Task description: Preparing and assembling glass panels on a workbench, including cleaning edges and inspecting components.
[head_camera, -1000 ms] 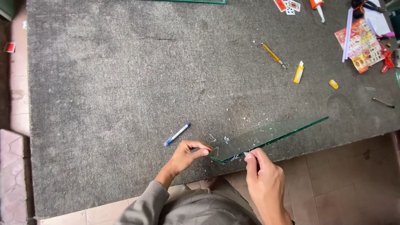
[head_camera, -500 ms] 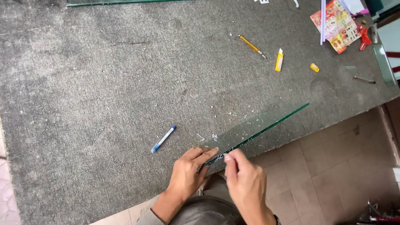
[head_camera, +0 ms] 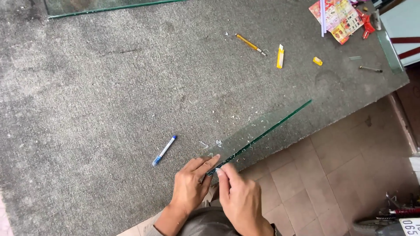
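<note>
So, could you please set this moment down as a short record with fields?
surface: grey felt-covered table, its edge over a tiled floor
left hand: left hand, fingertips on the near end of the glass strip
right hand: right hand, pinching the same end at the table edge
held thing: narrow glass strip with green edge, lying slantwise along the table edge
nearby: blue pen to the left of the hands; glass chips beside the strip
far side: yellow pencil-like tool, yellow cutter, large glass sheet
</note>
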